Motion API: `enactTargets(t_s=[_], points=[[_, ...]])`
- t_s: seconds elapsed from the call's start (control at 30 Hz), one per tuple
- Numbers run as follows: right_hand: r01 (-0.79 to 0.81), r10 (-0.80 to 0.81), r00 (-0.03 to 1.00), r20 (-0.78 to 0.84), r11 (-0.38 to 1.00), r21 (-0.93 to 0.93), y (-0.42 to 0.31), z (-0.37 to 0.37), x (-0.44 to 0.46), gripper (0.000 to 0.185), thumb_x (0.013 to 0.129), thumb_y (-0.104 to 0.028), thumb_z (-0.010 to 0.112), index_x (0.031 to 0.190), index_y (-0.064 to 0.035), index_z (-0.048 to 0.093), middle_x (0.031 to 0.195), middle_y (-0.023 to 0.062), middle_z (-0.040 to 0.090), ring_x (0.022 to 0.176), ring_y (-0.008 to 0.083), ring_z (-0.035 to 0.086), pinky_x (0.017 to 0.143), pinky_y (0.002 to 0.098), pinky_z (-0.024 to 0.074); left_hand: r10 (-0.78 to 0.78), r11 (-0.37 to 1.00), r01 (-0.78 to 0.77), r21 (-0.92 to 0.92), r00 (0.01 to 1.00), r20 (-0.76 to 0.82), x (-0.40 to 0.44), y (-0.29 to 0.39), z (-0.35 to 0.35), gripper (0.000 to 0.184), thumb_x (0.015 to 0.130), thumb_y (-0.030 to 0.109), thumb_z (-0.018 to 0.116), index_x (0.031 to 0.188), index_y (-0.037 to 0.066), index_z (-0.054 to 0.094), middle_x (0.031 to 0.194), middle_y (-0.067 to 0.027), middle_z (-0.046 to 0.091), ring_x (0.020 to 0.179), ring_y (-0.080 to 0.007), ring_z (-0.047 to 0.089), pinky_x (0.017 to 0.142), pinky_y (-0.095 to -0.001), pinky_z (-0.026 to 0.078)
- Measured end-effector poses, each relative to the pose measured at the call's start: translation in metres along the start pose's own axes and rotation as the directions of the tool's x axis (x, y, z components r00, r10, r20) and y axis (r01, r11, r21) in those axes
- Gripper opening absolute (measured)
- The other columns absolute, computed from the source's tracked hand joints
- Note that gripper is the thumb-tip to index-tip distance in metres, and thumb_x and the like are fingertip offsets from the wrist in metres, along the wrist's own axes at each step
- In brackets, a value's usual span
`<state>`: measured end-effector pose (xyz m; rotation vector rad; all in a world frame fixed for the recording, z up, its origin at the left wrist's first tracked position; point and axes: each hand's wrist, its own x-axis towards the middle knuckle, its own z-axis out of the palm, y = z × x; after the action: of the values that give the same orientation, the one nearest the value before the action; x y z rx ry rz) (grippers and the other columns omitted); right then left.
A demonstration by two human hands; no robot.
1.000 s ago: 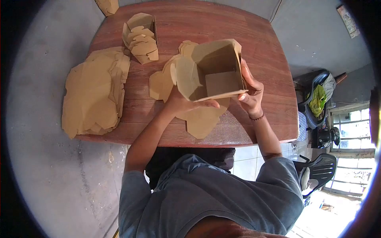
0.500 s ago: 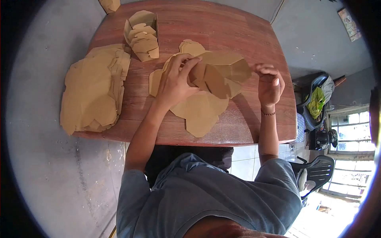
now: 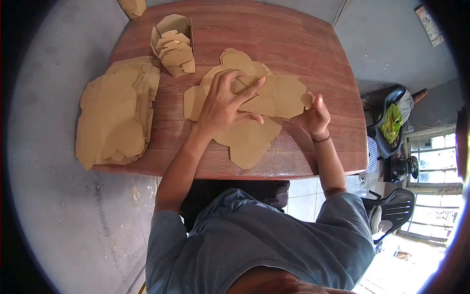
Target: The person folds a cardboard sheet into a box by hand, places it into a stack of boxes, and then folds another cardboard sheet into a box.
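Note:
A folded brown cardboard box [image 3: 290, 95] lies over flat cardboard blanks [image 3: 249, 143] near the middle of the table. My left hand [image 3: 220, 105] grips the box's left part, its fingers spread across the cardboard. At the right end, my right hand [image 3: 316, 116] has its thumb raised beside a small tab; its other fingers are partly hidden under or behind the cardboard, so its hold is unclear. The box's opening does not face the camera.
A tall stack of flat blanks [image 3: 115, 115] stands at the table's left edge. Behind it, nested folded boxes [image 3: 175, 51] sit together. Another cardboard piece [image 3: 133, 7] shows at the top left. A dark chair [image 3: 395, 210] is beyond the wooden table [image 3: 293, 39], to the right.
The box has turned from opening toward the camera to lying lower over the blanks. My left hand shifted onto it; my right hand came off, then returned to its right end.

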<state>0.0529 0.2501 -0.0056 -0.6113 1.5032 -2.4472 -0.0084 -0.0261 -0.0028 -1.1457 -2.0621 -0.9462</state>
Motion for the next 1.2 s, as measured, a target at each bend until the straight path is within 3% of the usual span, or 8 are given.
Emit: enactTargets(t_s=[0.03, 0.13, 0.47, 0.53, 0.57, 0.73, 1.0, 1.2], points=[[0.044, -0.045, 0.999, 0.009, 0.99, 0.133, 0.0, 0.004, -0.001, 0.073, 0.104, -0.057, 0.043, 0.146, 0.0017, 0.043, 0.143, 0.0202, 0.054, 0.134, 0.0332, 0.051, 0.109, 0.0495, 0.0444, 0.001, 1.0, -0.001, -0.001, 1.0, 0.0, 0.0, 0.0, 0.0, 0.088, 0.068, 0.06, 0.08, 0.149, 0.035, 0.053, 0.127, -0.0151, 0.047, 0.117, -0.0357, 0.05, 0.101, -0.0499, 0.046], [0.009, -0.008, 1.0, -0.012, 0.994, 0.105, 0.002, 0.005, -0.004, 0.091, 0.098, -0.069, 0.045, 0.156, -0.0005, 0.029, 0.155, 0.0204, 0.041, 0.147, 0.0373, 0.035, 0.114, 0.0548, 0.0376, 0.005, 0.997, -0.004, -0.077, 1.0, 0.013, 0.0, 0.002, 0.0, 0.082, 0.072, 0.06, 0.078, 0.146, 0.033, 0.056, 0.13, -0.0167, 0.047, 0.118, -0.0362, 0.051, 0.1, -0.0492, 0.047], [-0.057, 0.052, 0.998, 0.031, 0.984, 0.166, 0.0, 0.014, 0.002, 0.073, 0.1, -0.046, 0.056, 0.155, -0.0038, 0.031, 0.153, 0.0175, 0.043, 0.141, 0.0321, 0.045, 0.114, 0.0509, 0.0403, 0.009, 0.982, -0.003, -0.188, 1.0, 0.029, 0.001, 0.013, 0.007, 0.069, 0.077, 0.051, 0.078, 0.14, 0.024, 0.064, 0.142, -0.021, 0.047, 0.124, -0.0395, 0.049, 0.106, -0.0507, 0.044], [-0.112, 0.11, 0.956, -0.272, 0.994, 0.006, -0.007, 0.032, 0.002, 0.076, 0.096, -0.052, 0.061, 0.146, 0.0031, 0.043, 0.144, 0.0218, 0.053, 0.131, 0.0338, 0.055, 0.107, 0.05, 0.0478, 0.042, 0.981, -0.034, -0.193, 0.998, 0.039, 0.002, 0.013, 0.008, 0.067, 0.078, 0.049, 0.077, 0.139, 0.025, 0.064, 0.147, -0.0218, 0.045, 0.125, -0.0399, 0.048, 0.106, -0.0508, 0.043], [-0.11, 0.108, 0.956, -0.273, 0.994, 0.006, -0.007, 0.031, 0.003, 0.076, 0.096, -0.052, 0.061, 0.146, 0.0031, 0.043, 0.144, 0.0218, 0.053, 0.131, 0.0338, 0.055, 0.107, 0.05, 0.0478, 0.062, 0.984, -0.055, -0.167, 0.997, 0.039, 0.002, 0.014, 0.009, 0.065, 0.079, 0.047, 0.076, 0.139, 0.025, 0.064, 0.151, -0.0191, 0.044, 0.125, -0.0393, 0.048, 0.105, -0.0502, 0.044], [-0.007, 0.009, 1.0, -0.024, 0.994, 0.112, 0.003, 0.012, 0.004, 0.068, 0.101, -0.047, 0.054, 0.153, -0.0054, 0.035, 0.151, 0.0164, 0.046, 0.14, 0.0316, 0.045, 0.115, 0.0509, 0.0391, 0.057, 0.997, -0.051, -0.053, 0.992, 0.111, 0.001, 0.018, 0.01, 0.061, 0.079, 0.043, 0.074, 0.137, 0.025, 0.066, 0.155, -0.0074, 0.046, 0.124, -0.0364, 0.047, 0.103, -0.0472, 0.046], [0.029, -0.035, 0.999, 0.017, 0.966, 0.256, 0.007, 0.01, 0.007, 0.082, 0.098, -0.061, 0.054, 0.154, -0.006, 0.034, 0.154, 0.0152, 0.043, 0.141, 0.0318, 0.044, 0.115, 0.0509, 0.0379, 0.035, 0.999, -0.035, -0.004, 0.996, 0.085, 0.002, 0.018, 0.011, 0.061, 0.08, 0.046, 0.075, 0.138, 0.031, 0.064, 0.148, 0.0057, 0.053, 0.117, -0.0341, 0.047, 0.101, -0.0434, 0.046], [0.037, -0.036, 0.999, -0.017, 0.999, 0.013, 0.005, 0.012, -0.001, 0.084, 0.096, -0.057, 0.061, 0.153, -0.0019, 0.034, 0.152, 0.0166, 0.045, 0.14, 0.0303, 0.045, 0.115, 0.0489, 0.037, 0.091, 0.996, -0.091, -0.007, 0.996, -0.003, -0.003, 0.015, 0.014, 0.067, 0.081, 0.047, 0.075, 0.143, 0.024, 0.061, 0.152, -0.0039, 0.049, 0.12, -0.0323, 0.049, 0.102, -0.044, 0.043]])
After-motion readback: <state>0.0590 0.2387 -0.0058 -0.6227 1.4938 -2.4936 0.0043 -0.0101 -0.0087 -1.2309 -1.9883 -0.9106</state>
